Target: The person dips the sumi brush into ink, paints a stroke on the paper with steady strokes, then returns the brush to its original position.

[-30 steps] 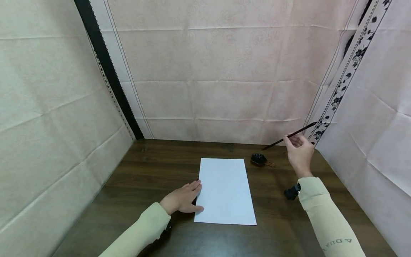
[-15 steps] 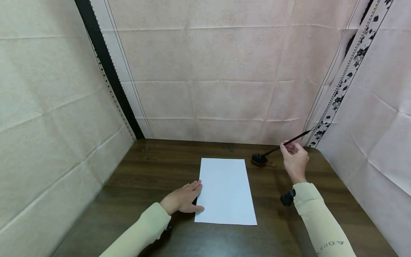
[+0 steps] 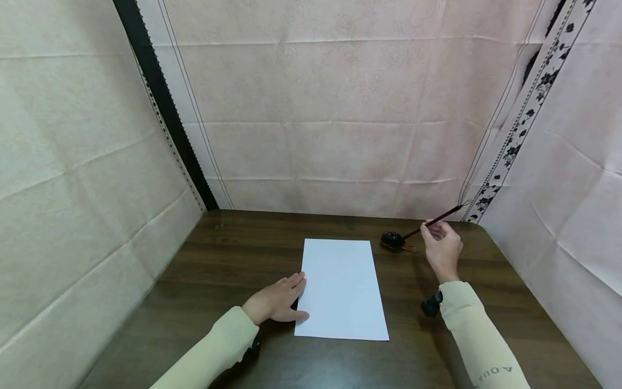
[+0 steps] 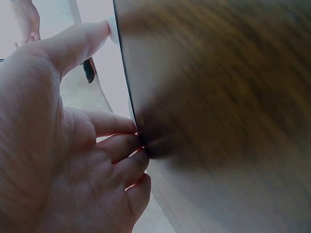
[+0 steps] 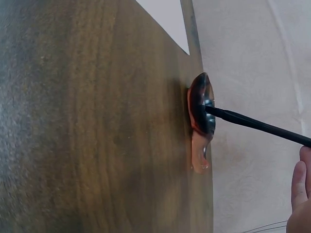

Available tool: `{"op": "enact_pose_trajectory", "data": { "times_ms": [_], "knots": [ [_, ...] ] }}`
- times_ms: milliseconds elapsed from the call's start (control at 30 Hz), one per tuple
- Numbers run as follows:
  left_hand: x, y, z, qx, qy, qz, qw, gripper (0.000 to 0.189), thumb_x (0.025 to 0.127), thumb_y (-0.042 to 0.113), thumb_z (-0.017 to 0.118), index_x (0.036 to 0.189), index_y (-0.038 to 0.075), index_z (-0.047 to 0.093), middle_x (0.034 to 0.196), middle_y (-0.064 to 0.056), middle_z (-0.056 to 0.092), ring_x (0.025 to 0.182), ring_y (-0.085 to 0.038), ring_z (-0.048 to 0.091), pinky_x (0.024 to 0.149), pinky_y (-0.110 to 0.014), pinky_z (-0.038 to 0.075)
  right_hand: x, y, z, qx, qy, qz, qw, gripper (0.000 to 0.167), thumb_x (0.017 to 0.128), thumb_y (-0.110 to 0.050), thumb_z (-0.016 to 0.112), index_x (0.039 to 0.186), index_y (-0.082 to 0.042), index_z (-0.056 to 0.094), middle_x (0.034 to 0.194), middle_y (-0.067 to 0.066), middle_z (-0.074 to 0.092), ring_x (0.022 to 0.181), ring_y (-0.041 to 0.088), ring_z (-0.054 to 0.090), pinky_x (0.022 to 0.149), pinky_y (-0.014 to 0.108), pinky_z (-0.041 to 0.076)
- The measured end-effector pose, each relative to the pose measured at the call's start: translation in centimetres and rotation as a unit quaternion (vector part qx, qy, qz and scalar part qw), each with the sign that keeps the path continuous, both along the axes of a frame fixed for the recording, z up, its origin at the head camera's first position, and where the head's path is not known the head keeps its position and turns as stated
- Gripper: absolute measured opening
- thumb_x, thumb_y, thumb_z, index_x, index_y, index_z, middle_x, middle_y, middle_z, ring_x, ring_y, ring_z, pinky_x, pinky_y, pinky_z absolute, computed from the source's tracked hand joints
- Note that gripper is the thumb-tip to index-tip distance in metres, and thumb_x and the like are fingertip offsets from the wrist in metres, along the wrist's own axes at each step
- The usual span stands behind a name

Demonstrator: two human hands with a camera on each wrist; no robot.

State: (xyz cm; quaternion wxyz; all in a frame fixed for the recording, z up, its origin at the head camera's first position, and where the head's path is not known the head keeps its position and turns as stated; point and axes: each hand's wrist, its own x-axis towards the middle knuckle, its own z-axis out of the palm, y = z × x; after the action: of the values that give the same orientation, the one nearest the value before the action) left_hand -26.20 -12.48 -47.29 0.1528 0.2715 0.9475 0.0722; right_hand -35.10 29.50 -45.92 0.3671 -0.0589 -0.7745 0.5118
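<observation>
A blank sheet of white paper (image 3: 342,292) lies on the table in the head view. My left hand (image 3: 278,301) rests along its left edge, fingers extended and thumb on the sheet; the left wrist view shows the fingertips (image 4: 141,145) at that edge. To the right of the paper's far end sits a small brown ink dish (image 5: 199,150) with a dark, glossy bowl and a short handle. My right hand (image 3: 443,247) pinches the shaft of a dark calligraphy brush (image 5: 262,127). The brush slants down leftward, its tip in the dish's bowl and hidden there.
Under everything is a dark wood-grain table (image 3: 233,254). Pale creased cloth (image 3: 316,135) hangs behind its far edge and on both sides, with a floral border (image 3: 510,143) at the right corner. A dark device is strapped at the right wrist (image 3: 431,304).
My right hand has moved left and toward me, lowering the brush from above the dish until its tip is in the bowl. The left hand and the paper stay put.
</observation>
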Motion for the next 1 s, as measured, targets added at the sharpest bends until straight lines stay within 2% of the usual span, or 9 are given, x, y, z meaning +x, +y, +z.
{"op": "enact_pose_trajectory", "data": {
  "times_ms": [567,1000],
  "knots": [
    [-0.1,0.0,-0.2,-0.002,0.0,0.008,1.0,0.092,0.097,0.058,0.067,0.165,0.005,0.033,0.177,-0.01,0.026,0.164,-0.025,0.025,0.134,-0.045,0.025,-0.4,-0.4,-1.3,-0.011,0.014,0.01,0.9998,0.02,0.099,-0.012,0.074,0.113,0.002,0.074,0.113,0.023,0.078,0.086,-0.016,0.064,0.08,0.003,0.052],
    [-0.1,0.0,-0.3,-0.002,-0.004,0.005,1.0,0.092,0.097,0.058,0.066,0.165,0.005,0.033,0.177,-0.01,0.025,0.165,-0.025,0.025,0.134,-0.044,0.025,-0.4,-0.8,-0.8,0.003,0.03,0.014,0.9994,0.018,0.097,-0.009,0.075,0.112,0.002,0.074,0.109,0.02,0.079,0.086,-0.015,0.064,0.08,0.002,0.051]
  ]
}}
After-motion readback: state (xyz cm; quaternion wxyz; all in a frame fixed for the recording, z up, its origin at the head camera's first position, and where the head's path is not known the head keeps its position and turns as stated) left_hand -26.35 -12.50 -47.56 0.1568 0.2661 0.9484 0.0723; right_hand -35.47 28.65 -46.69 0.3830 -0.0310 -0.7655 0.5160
